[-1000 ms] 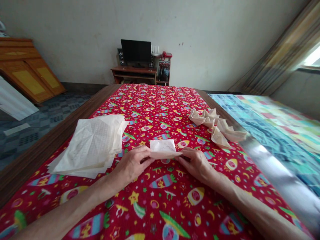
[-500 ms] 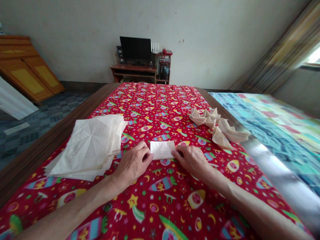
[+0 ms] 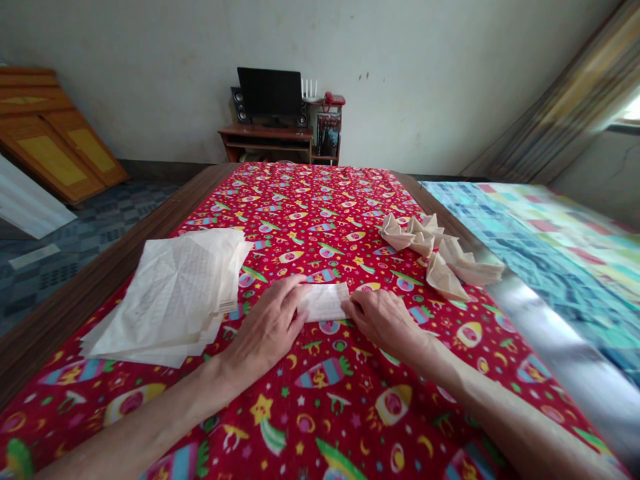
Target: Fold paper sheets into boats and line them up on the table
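Observation:
A small folded sheet of pale paper (image 3: 325, 303) lies flat on the red patterned cloth (image 3: 320, 373) in front of me. My left hand (image 3: 274, 315) rests at its left end, fingers stretched over the edge and the thumb apart at the lower left corner. At the right end, my right hand (image 3: 379, 313) is closed, with thumb and forefinger pinching the paper's corner. Left of my left hand is a stack of thin, creased paper sheets (image 3: 175, 293). Beyond my right hand sit several folded pleated paper pieces (image 3: 440, 257), bunched together.
The cloth covers a long dark wooden table (image 3: 165, 217). A desk with a monitor (image 3: 270, 92), speakers and a red telephone (image 3: 333, 100) stands against the wall. To the right is a bed with a patchwork cover (image 3: 540, 233); a wooden cabinet (image 3: 55, 137) stands at left.
My left hand has opened from a pinch, its fingers now reaching forward over the folded paper's left end. My right hand stays at the right end. The view has shifted slightly.

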Motion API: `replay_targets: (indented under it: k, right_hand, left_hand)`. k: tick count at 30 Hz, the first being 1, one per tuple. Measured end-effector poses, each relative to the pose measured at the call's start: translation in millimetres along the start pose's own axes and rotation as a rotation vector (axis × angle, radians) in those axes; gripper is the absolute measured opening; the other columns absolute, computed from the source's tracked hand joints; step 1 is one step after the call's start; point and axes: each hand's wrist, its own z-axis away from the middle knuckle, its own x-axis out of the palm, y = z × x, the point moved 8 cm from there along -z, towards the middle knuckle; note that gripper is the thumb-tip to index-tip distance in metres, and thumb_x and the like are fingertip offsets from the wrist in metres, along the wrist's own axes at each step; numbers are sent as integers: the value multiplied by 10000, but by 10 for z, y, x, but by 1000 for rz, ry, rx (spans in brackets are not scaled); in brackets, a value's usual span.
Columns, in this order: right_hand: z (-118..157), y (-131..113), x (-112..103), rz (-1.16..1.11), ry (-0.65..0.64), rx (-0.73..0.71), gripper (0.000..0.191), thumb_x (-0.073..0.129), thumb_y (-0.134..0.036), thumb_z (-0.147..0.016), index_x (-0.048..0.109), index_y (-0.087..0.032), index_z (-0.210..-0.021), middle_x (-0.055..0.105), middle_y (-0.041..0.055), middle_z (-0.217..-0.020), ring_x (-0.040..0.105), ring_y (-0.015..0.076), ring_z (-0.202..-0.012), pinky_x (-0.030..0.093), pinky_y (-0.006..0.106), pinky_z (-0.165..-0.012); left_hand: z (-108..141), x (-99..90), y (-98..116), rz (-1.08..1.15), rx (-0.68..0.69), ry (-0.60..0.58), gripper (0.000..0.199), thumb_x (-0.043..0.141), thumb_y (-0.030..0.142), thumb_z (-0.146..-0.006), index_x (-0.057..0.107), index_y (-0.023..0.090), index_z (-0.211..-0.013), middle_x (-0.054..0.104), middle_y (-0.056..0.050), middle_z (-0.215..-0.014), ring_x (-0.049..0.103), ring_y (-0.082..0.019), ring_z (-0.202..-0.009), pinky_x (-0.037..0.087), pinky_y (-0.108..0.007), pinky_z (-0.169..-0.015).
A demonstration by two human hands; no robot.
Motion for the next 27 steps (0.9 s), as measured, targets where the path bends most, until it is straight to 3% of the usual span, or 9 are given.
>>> replay_targets:
  k: [4, 7, 13, 17, 19, 21, 24, 27]
  right_hand:
    - [3, -5, 0, 1, 12, -9, 323, 437, -330, -925, 638, -189, -715, 679, 56, -690, 632, 176, -645, 266, 276, -537]
    - [12, -8, -10, 10, 27, -10, 318, 439, -331, -922, 649, -185, -732, 686, 70, -703, 633, 183, -654, 270, 275, -533]
    - [14, 0, -24, -6, 60, -7, 337, 450, -329, -915, 620, -189, -660, 643, 40, -600, 595, 151, -561, 258, 273, -504]
    - [81, -73, -127, 38, 207, -48, 223, 470, -288, -902, 624, -183, -779, 645, 43, -682, 583, 166, -576, 317, 273, -493]
    - [158, -214, -173, 47, 272, -152, 185, 450, -216, -902, 626, -174, -866, 664, 69, -817, 603, 185, -671, 397, 279, -536]
    - [270, -427, -169, 3, 292, -344, 227, 415, -162, -908, 621, -156, -1004, 659, 106, -1021, 614, 215, -891, 485, 312, -704]
    - [459, -642, -109, -68, 290, -569, 399, 369, -173, -928, 456, -61, -1301, 461, 182, -1369, 385, 265, -1295, 391, 427, -1023]
    - [533, -618, 42, -131, 155, -591, 661, 416, -404, -932, 244, -1, -1426, 225, 213, -1496, 167, 285, -1397, 316, 431, -1099]
  left_hand:
    - [46, 125, 303, -10, 275, -224, 394, 380, 247, -957, 394, 207, -1349, 422, -47, -1425, 326, -202, -1344, 262, -432, -1124]
    - [89, 207, 337, -13, 286, -349, 441, 353, 305, -970, 336, 200, -1398, 361, -35, -1470, 269, -194, -1379, 232, -433, -1138]
    - [123, 276, 299, -4, 286, -398, 465, 339, 331, -974, 297, 217, -1422, 297, -35, -1499, 232, -188, -1394, 213, -416, -1146]
    - [107, 255, 304, 2, 279, -404, 459, 342, 319, -974, 295, 227, -1421, 313, -31, -1494, 227, -198, -1396, 219, -427, -1145]
    - [101, 238, 320, 8, 281, -409, 439, 339, 310, -975, 326, 223, -1405, 332, -34, -1485, 225, -211, -1396, 216, -447, -1146]
    - [96, 217, 330, 21, 277, -398, 409, 348, 297, -971, 388, 210, -1368, 357, -46, -1471, 230, -225, -1394, 209, -466, -1149]
    - [98, 190, 314, 25, 257, -361, 385, 374, 306, -961, 456, 182, -1316, 400, -87, -1439, 263, -234, -1381, 216, -467, -1148]
    - [124, 199, 294, -19, 260, -367, 419, 365, 331, -961, 419, 181, -1349, 386, -107, -1446, 269, -238, -1378, 224, -462, -1137]
